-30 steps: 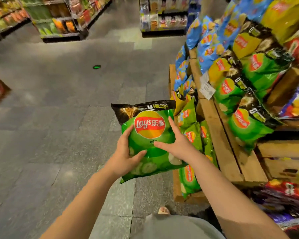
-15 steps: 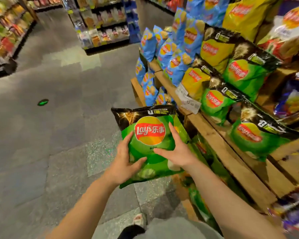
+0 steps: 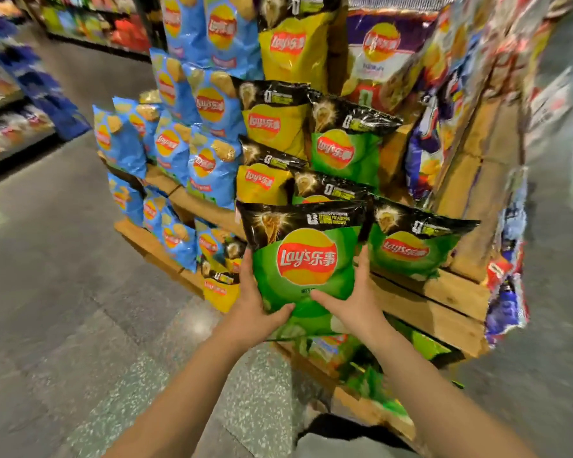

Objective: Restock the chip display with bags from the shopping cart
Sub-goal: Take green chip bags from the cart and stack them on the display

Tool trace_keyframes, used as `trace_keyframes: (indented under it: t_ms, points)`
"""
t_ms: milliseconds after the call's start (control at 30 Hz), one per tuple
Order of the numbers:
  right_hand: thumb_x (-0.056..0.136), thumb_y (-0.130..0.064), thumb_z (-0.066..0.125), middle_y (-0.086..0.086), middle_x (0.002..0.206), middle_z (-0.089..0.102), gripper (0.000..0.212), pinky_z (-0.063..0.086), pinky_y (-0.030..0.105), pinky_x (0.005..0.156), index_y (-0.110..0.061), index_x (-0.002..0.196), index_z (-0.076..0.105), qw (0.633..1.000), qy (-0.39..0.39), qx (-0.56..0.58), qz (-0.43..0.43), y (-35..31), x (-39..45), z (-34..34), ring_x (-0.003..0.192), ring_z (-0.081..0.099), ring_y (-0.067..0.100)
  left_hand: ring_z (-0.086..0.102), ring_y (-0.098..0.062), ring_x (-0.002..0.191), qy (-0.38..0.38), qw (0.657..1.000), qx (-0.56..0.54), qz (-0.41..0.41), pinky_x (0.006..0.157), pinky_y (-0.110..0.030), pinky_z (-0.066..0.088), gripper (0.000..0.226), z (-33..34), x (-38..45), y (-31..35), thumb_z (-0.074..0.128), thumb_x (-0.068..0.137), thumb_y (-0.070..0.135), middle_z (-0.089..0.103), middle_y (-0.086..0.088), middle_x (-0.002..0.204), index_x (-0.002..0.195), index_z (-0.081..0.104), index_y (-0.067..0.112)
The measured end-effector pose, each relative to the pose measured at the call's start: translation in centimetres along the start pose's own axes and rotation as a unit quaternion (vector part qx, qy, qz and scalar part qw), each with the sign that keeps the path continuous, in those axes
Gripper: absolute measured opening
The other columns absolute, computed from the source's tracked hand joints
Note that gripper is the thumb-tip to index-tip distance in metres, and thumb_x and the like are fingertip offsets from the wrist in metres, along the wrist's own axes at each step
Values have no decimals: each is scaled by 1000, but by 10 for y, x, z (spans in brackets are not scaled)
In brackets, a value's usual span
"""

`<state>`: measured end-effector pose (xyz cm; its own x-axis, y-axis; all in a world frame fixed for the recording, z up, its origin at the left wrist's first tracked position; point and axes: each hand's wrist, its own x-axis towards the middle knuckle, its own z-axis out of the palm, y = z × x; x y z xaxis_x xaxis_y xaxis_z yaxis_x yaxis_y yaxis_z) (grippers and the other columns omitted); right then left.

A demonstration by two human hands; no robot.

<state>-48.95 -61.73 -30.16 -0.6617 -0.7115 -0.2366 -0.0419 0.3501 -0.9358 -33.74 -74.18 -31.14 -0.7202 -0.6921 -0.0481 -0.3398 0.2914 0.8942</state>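
Observation:
I hold a green Lay's chip bag (image 3: 306,259) with a black top upright in front of the wooden chip display (image 3: 444,302). My left hand (image 3: 257,302) grips its lower left edge, thumb across the front. My right hand (image 3: 354,299) grips its lower right edge the same way. The bag sits at the level of the display's middle tier, just left of another green bag (image 3: 407,246) resting there. The shopping cart is out of view.
Blue bags (image 3: 209,160) fill the display's left side, yellow bags (image 3: 272,127) the middle, more green bags (image 3: 341,150) above. Purple and red bags (image 3: 506,299) hang at the right corner. Grey tiled floor (image 3: 63,292) lies left. Store shelves (image 3: 10,120) line the far left.
My view has turned right to face the display. Both hands have lifted the green bag up and forward, close to the middle tier. The grip on it is unchanged.

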Motion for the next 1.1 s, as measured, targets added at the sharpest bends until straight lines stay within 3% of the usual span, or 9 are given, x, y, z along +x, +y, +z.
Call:
trace_keyframes:
  t_ms: [67, 167, 233, 333, 467, 600, 800, 933, 1100]
  points:
    - [70, -23, 83, -6, 152, 25, 121, 35, 35, 109, -34, 150, -7, 999, 32, 21, 18, 1, 24, -6, 139, 30, 16, 25, -6, 139, -5, 1000, -1, 4, 111, -21, 27, 124, 8, 36, 1, 78, 71, 30, 12, 13, 151, 121, -29, 67]
    - [71, -18, 83, -8, 139, 36, 110, 48, 16, 82, -28, 151, 8, 995, 71, 42, 56, 7, 56, -9, 130, 37, 12, 24, -11, 142, -47, 999, -2, -20, 115, -38, 29, 125, 14, 78, 0, 80, 71, 34, 8, 5, 158, 121, -29, 68]
    - [71, -21, 83, -3, 147, 34, 111, 43, 21, 90, -26, 151, 7, 992, 92, 36, 78, 14, 76, -9, 134, 35, 17, 24, -15, 143, -74, 997, 10, -22, 114, -44, 31, 122, 14, 109, -4, 80, 67, 42, 15, 2, 157, 127, -23, 67]
    - [68, -28, 85, 0, 154, 26, 118, 35, 35, 106, -26, 152, 1, 986, 111, 22, 123, 26, 103, -5, 139, 30, 21, 26, -17, 141, -111, 992, 28, -55, 112, -46, 34, 119, 18, 144, -12, 82, 72, 23, 22, 2, 152, 134, -16, 52]
    - [69, -28, 84, 0, 155, 24, 120, 38, 34, 105, -26, 152, -2, 978, 129, 6, 166, 36, 135, 0, 138, 31, 21, 30, -19, 139, -152, 984, 54, -70, 108, -47, 39, 113, 27, 186, -39, 80, 62, 45, 28, 6, 148, 145, 4, 43]
    - [67, -19, 86, 0, 148, 32, 116, 36, 35, 108, -22, 152, 6, 966, 154, 11, 205, 46, 153, 14, 134, 35, 19, 46, -17, 124, -221, 970, 65, -80, 105, -44, 43, 80, 37, 215, -59, 79, 73, 20, 45, 0, 127, 135, 30, 25]
    - [67, -22, 85, 4, 137, 36, 99, 36, 42, 109, -18, 142, 21, 944, 177, -9, 277, 68, 163, 40, 128, 38, 21, 41, -22, 129, -291, 948, 94, -85, 107, -44, 40, 75, 36, 238, -86, 73, 81, 18, 38, -7, 135, 140, 26, 16]
    - [67, -22, 81, 14, 123, 54, 55, 40, 45, 105, -22, 113, 51, 934, 170, -30, 313, 90, 180, 64, 121, 49, 30, 26, -23, 142, -325, 934, 120, -85, 114, -43, 31, 83, 26, 249, -95, 68, 87, 25, 25, -7, 152, 149, 13, 16]
    - [61, -29, 86, 12, 129, 53, 90, 43, 43, 104, -10, 135, 39, 928, 174, 8, 328, 88, 190, 63, 122, 50, 27, 28, -19, 140, -308, 944, 108, -53, 114, -44, 32, 92, 26, 259, -90, 73, 82, 26, 25, -1, 149, 148, 9, 29]
